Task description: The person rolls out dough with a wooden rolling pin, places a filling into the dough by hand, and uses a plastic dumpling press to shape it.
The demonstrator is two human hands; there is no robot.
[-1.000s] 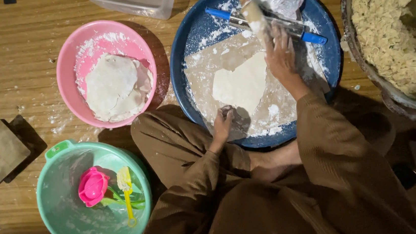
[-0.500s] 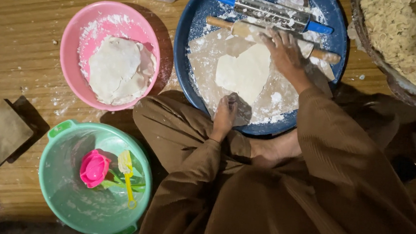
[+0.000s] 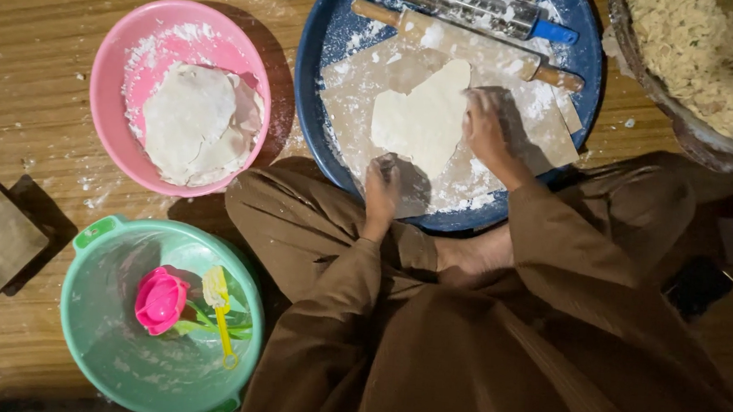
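Wooden flooring surrounds the blue tray [image 3: 332, 33], where a dough sheet [image 3: 421, 119] lies flattened mid-tray. Left hand [image 3: 383, 185] and right hand [image 3: 485, 133], fingers together, press its near and right edges. Left of the tray, finished sheets [image 3: 199, 123] fill a pink bowl [image 3: 120, 73]; shaping looks partly done.

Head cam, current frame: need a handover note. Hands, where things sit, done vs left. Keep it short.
Left hand: bare, on the near corner of the flat dough sheet; nothing gripped.
Right hand: palm down on the sheet's right edge; nothing gripped.
Sheet lies on a floured board in the blue tray. Wooden rolling pin and metal pin with blue handles rest at the tray's far side, untouched.
Done: flattened sheets are stacked in the pink bowl.
Left: the tray's sheet is not yet in that bowl.
Green basin holds a pink flower-shaped thing and a yellow tool. A basket of shredded filling sits at the right.
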